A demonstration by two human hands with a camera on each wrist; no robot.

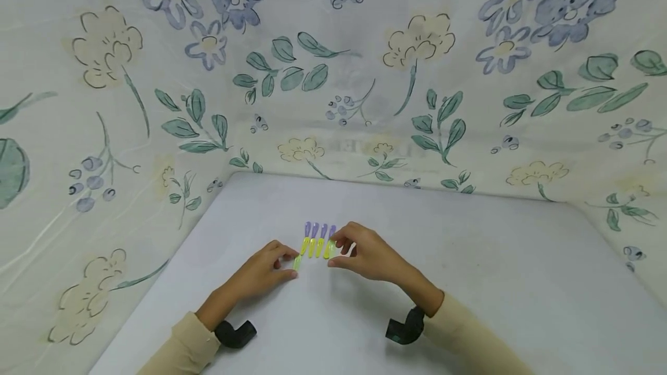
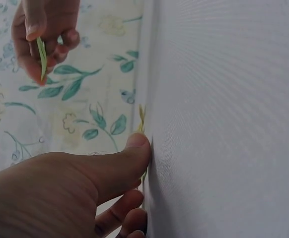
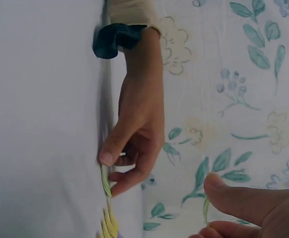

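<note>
Several purple snap hair clips [image 1: 315, 230] lie side by side on the white table, with a row of yellow hair clips [image 1: 312, 247] just below them. My left hand [image 1: 267, 269] pinches a light green hair clip [image 1: 297, 263] between thumb and finger, close under the leftmost yellow clip. In the right wrist view that green clip [image 3: 105, 181] lies close to the table, its end near the yellow clips [image 3: 108, 224]. My right hand [image 1: 371, 253] pinches another green hair clip [image 1: 332, 247] by its ends. Seen in the left wrist view, this second clip [image 2: 42, 58] is raised above the table.
The white table [image 1: 500, 282] stretches around the clips. Cloth printed with flowers and leaves [image 1: 333, 74] hangs behind and at the sides. A black wrist strap mount [image 1: 235, 334] sits on the left wrist, another [image 1: 406, 327] on the right.
</note>
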